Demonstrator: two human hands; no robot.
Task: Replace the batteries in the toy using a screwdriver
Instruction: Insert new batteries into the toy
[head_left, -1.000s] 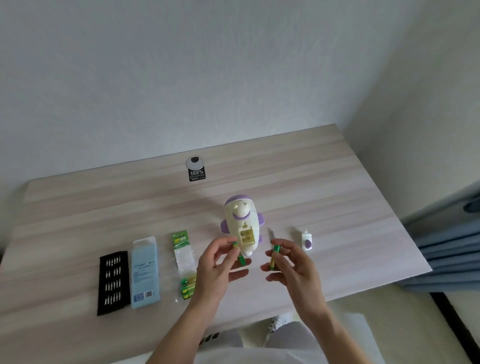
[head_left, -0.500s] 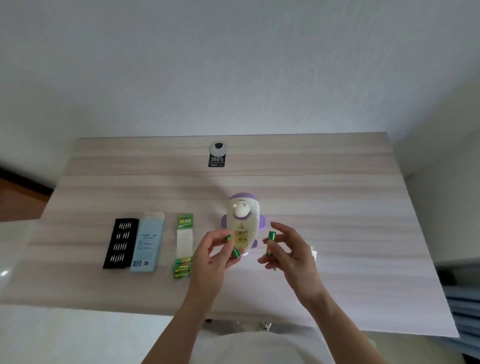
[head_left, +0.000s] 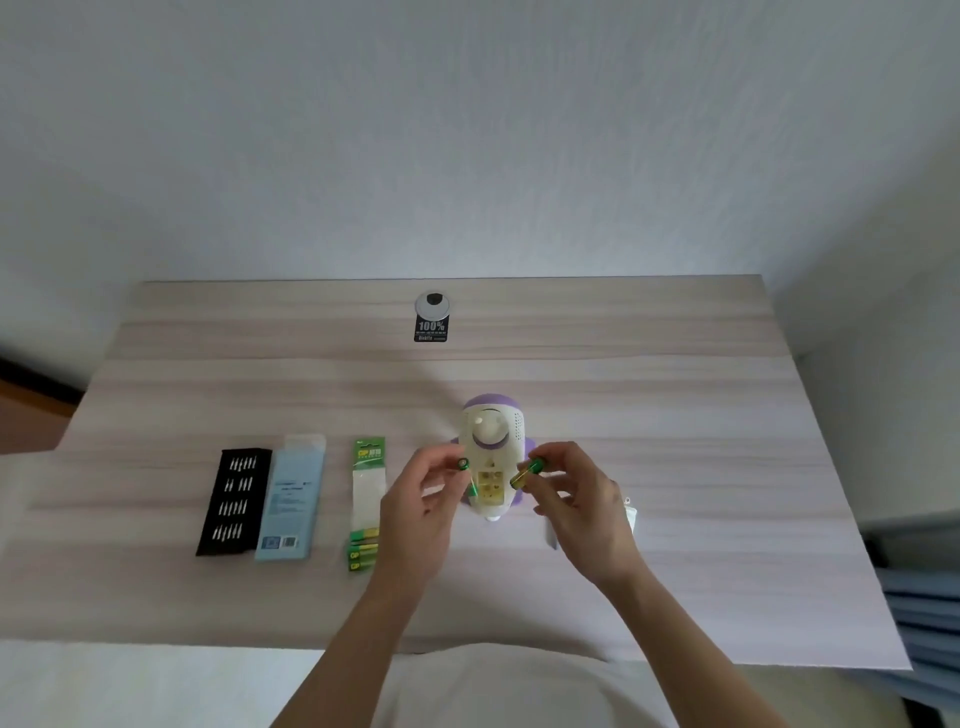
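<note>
Your left hand (head_left: 415, 501) and right hand (head_left: 584, 501) each pinch a green cylindrical battery (head_left: 527, 472) over the open bay (head_left: 490, 487) of the white-and-purple plastic toy (head_left: 492, 423); next, it seems, seat them polarity-matched.

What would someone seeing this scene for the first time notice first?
The white and purple toy in the middle of the table stands out first, its battery compartment open. Right by it, the left hand pinches the left-hand battery and the right hand pinches the right-hand battery, both green. Left of the toy lie a battery pack, a blue box and a black bit tray.
</note>
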